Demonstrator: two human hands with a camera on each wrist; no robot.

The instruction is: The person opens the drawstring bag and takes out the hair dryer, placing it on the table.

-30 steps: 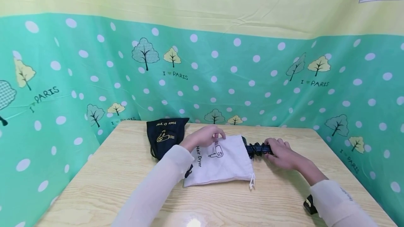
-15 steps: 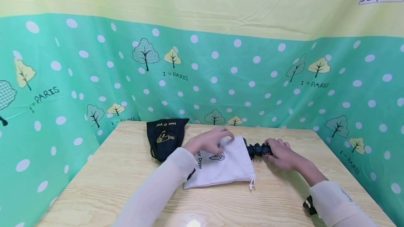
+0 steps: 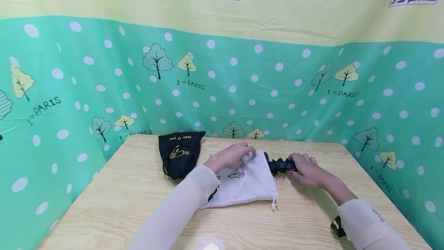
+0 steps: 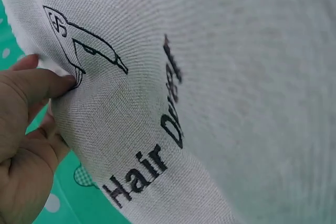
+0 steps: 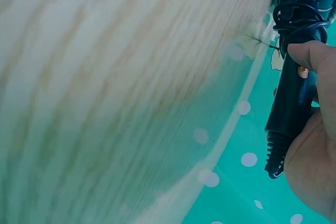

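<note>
A white drawstring bag (image 3: 243, 186) printed "Hair Dryer" lies flat on the table, its mouth toward the right. At the bag's far edge, my left hand (image 3: 231, 156) pinches the cloth; the left wrist view shows fingertips (image 4: 63, 81) on the printed side. My right hand (image 3: 306, 169) grips the black handle (image 5: 296, 93) of a hair dryer, thumb along its side. Black cord (image 3: 278, 166) is wound round this handle. The dryer's head is mostly hidden in the bag, with a dark part (image 3: 266, 156) showing at the mouth.
A black drawstring bag (image 3: 180, 156), also printed "Hair Dryer", sits at the back left and looks filled. The wooden table (image 3: 114, 200) ends at a green dotted curtain (image 3: 194, 99) at the back and sides. A black strap is on the right wrist.
My left hand has shifted slightly right along the bag's far edge, and its fingers now take hold of the cloth. The right hand and dryer have hardly moved.
</note>
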